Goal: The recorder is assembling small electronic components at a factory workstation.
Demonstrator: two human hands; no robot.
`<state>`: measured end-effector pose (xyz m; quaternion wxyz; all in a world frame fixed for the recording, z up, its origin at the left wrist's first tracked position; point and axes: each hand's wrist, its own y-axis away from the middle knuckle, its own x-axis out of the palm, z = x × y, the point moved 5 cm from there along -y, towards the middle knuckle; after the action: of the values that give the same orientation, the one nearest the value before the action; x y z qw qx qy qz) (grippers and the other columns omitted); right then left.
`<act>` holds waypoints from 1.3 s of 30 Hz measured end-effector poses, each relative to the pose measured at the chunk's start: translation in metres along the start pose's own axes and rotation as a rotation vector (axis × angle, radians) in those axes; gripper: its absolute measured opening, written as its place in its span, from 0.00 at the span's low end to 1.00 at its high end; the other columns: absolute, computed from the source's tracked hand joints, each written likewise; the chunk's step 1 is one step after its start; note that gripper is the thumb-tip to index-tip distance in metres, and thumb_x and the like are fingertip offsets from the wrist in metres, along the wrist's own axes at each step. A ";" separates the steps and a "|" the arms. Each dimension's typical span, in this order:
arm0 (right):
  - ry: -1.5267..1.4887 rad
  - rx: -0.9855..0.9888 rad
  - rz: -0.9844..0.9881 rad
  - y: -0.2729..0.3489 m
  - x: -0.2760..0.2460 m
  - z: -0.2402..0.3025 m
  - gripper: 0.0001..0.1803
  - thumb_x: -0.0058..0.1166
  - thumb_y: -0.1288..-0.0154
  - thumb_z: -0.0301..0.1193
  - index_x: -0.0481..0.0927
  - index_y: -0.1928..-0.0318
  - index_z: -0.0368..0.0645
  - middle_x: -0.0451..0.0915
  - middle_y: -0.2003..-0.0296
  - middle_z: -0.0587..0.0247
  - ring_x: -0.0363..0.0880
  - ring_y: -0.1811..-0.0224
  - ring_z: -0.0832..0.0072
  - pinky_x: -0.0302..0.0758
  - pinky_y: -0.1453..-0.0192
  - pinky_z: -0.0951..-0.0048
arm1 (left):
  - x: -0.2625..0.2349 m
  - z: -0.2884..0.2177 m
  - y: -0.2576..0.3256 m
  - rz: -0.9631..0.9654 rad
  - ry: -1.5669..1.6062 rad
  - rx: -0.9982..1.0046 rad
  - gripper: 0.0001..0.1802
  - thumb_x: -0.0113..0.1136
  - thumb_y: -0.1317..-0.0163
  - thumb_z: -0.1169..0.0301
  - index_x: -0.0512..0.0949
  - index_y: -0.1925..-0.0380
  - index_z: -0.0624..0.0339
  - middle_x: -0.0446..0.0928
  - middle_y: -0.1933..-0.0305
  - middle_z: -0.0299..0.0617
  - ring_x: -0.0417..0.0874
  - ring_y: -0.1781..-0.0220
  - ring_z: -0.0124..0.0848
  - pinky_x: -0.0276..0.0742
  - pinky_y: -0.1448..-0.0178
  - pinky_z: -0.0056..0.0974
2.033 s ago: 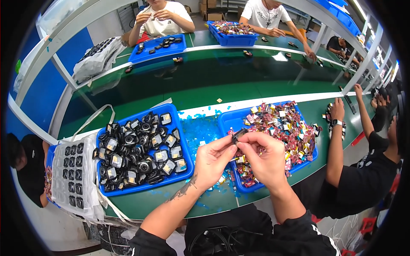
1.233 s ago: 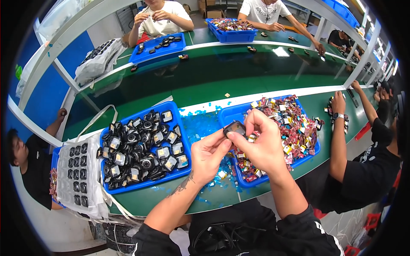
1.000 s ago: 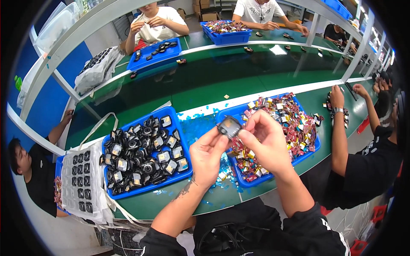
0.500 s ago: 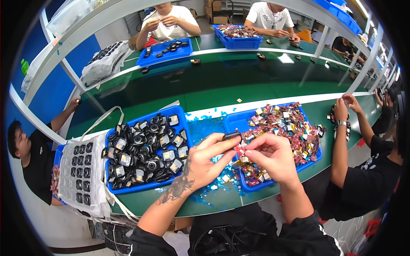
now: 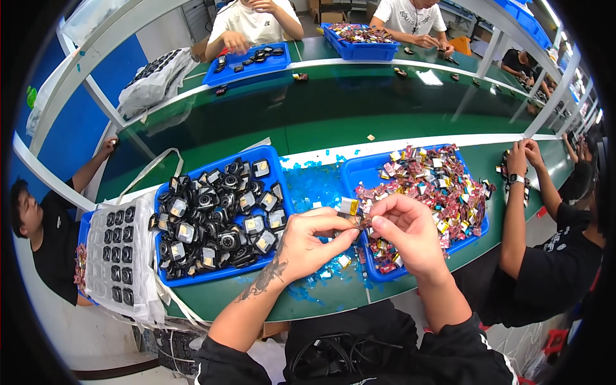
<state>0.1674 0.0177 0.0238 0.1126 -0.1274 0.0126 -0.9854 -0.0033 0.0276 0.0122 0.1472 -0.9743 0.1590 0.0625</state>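
My left hand (image 5: 314, 247) is closed in a pinch in front of the two trays. My right hand (image 5: 407, 231) meets it fingertip to fingertip, also pinching. Between them is a small electronic part with a silver, yellow-edged battery (image 5: 348, 206) sticking up; a dark piece beside it is mostly hidden by the fingers. To the left, a blue tray (image 5: 277, 157) holds many black smartwatch cases (image 5: 229, 240), some with pale square batteries showing. Behind my right hand, a second blue tray (image 5: 351, 174) is heaped with reddish circuit boards (image 5: 452, 199) bearing silver and yellow batteries.
Blue film scraps (image 5: 314, 186) litter the green bench between the trays. A white blister tray (image 5: 102, 263) of black parts lies far left. Beyond runs a green conveyor belt (image 5: 308, 115) carrying a few parts. Other people sit across and on both sides; white shelf posts (image 5: 106, 99) rise at left.
The black case seen at my left fingertips has turned or gone from sight; the silver and yellow battery now shows there. The person across has moved a hand down to their tray.
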 end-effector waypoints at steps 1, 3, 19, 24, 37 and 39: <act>0.023 -0.002 -0.014 0.001 0.003 0.003 0.10 0.61 0.40 0.20 0.78 0.57 0.37 0.78 0.64 0.68 0.76 0.60 0.84 0.74 0.54 0.81 | 0.000 -0.001 0.000 0.016 -0.018 0.011 0.07 0.67 0.44 0.78 0.85 0.65 0.66 0.81 0.68 0.40 0.81 0.67 0.24 0.77 0.63 0.28; 0.046 0.001 -0.025 0.001 0.005 0.002 0.12 0.61 0.40 0.20 0.77 0.55 0.36 0.77 0.64 0.68 0.76 0.60 0.84 0.75 0.54 0.82 | 0.002 -0.001 0.000 0.030 -0.034 0.019 0.07 0.67 0.44 0.78 0.85 0.64 0.66 0.82 0.67 0.40 0.82 0.65 0.24 0.78 0.61 0.27; 0.329 -0.181 -0.223 0.002 0.001 -0.012 0.19 0.63 0.43 0.19 0.72 0.51 0.38 0.78 0.68 0.68 0.73 0.70 0.89 0.70 0.66 0.87 | 0.019 0.023 0.010 -0.084 0.438 -0.117 0.19 0.55 0.34 0.82 0.75 0.43 0.69 0.77 0.42 0.49 0.79 0.43 0.31 0.76 0.37 0.35; 0.404 -0.107 -0.188 -0.001 -0.001 -0.012 0.23 0.64 0.44 0.19 0.73 0.49 0.40 0.79 0.68 0.68 0.69 0.73 0.89 0.69 0.69 0.86 | 0.020 0.023 0.009 -0.107 0.414 -0.099 0.20 0.55 0.35 0.83 0.75 0.42 0.67 0.78 0.43 0.49 0.79 0.43 0.30 0.75 0.37 0.35; 0.707 -0.147 0.077 -0.076 -0.007 -0.001 0.27 0.61 0.43 0.19 0.71 0.42 0.41 0.78 0.72 0.65 0.80 0.67 0.76 0.79 0.64 0.73 | -0.028 -0.004 -0.007 -0.193 -0.543 -0.106 0.28 0.60 0.38 0.72 0.67 0.37 0.58 0.80 0.51 0.49 0.84 0.54 0.38 0.78 0.49 0.42; 0.792 -0.030 0.156 -0.135 -0.010 0.018 0.30 0.65 0.48 0.20 0.71 0.43 0.37 0.79 0.73 0.64 0.80 0.69 0.75 0.77 0.66 0.73 | -0.069 -0.003 -0.007 -0.293 -1.287 0.002 0.21 0.63 0.41 0.66 0.77 0.47 0.57 0.81 0.56 0.44 0.80 0.54 0.40 0.74 0.49 0.46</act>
<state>0.1521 0.1521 0.0457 0.1715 0.2619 0.0790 -0.9464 -0.0655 0.0535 0.0281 0.2206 -0.7538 -0.0950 0.6116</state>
